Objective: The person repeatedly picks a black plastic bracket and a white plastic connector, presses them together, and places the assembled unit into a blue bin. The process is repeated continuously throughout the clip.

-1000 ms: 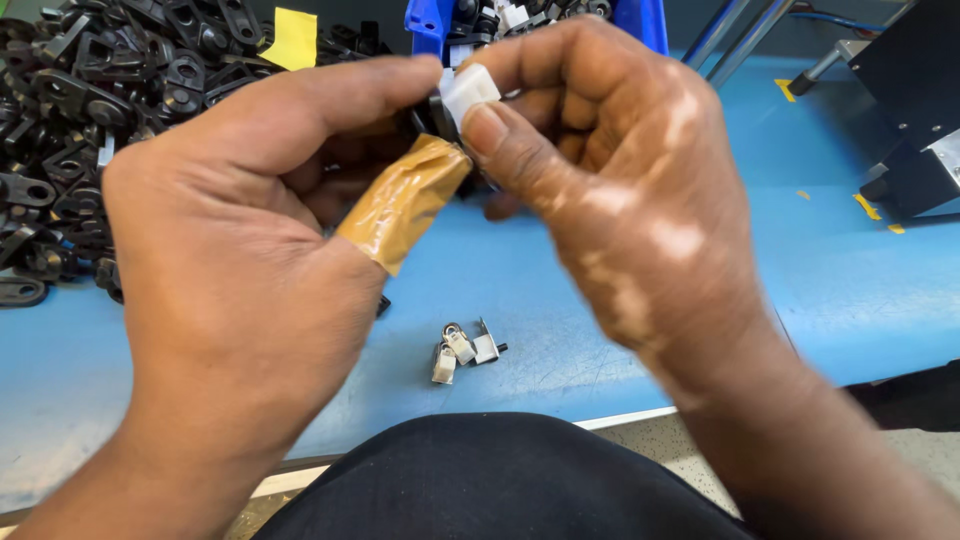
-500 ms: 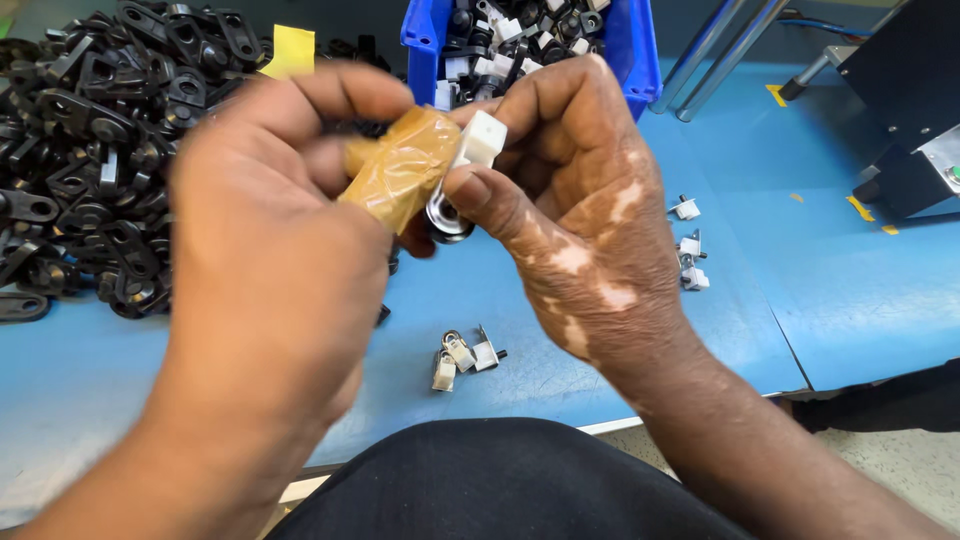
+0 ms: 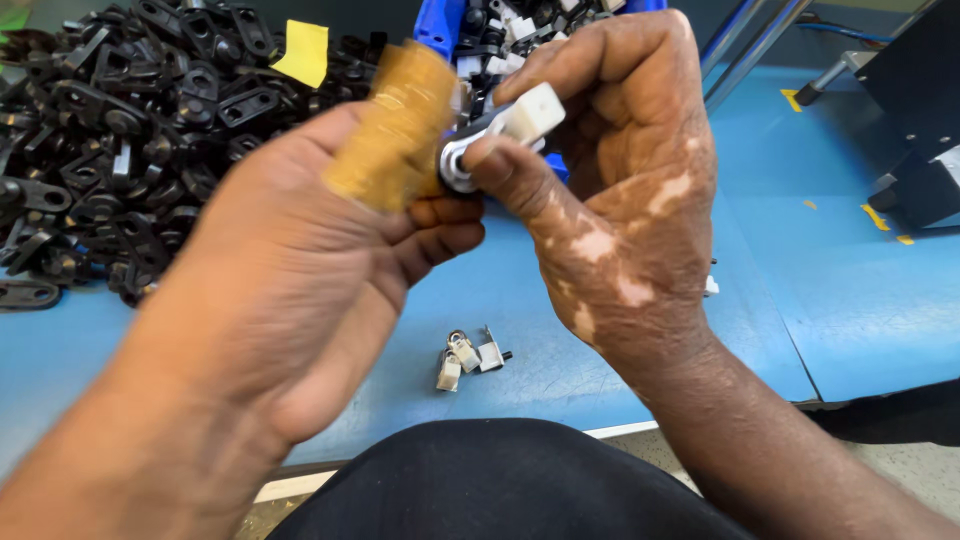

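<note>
Blue desk (image 3: 820, 300) is carrying a big pile of black plastic brackets (image 3: 120, 130) at far left, yellow tag (image 3: 300, 52) lying on it. Blue bin (image 3: 440, 25) is sitting behind the hands, holding mixed black and white parts. Left hand (image 3: 290, 270) is raised above the desk, back to camera, fingers curled shut, thumb wrapped in tan tape (image 3: 395, 125). Right hand (image 3: 620, 190) is arching over from the right, thumb and fingers pinching a small part with a metal ring and white block (image 3: 500, 135); both grips are meeting on it. Few small metal clips (image 3: 465, 355) are lying loose on the desk below.
</note>
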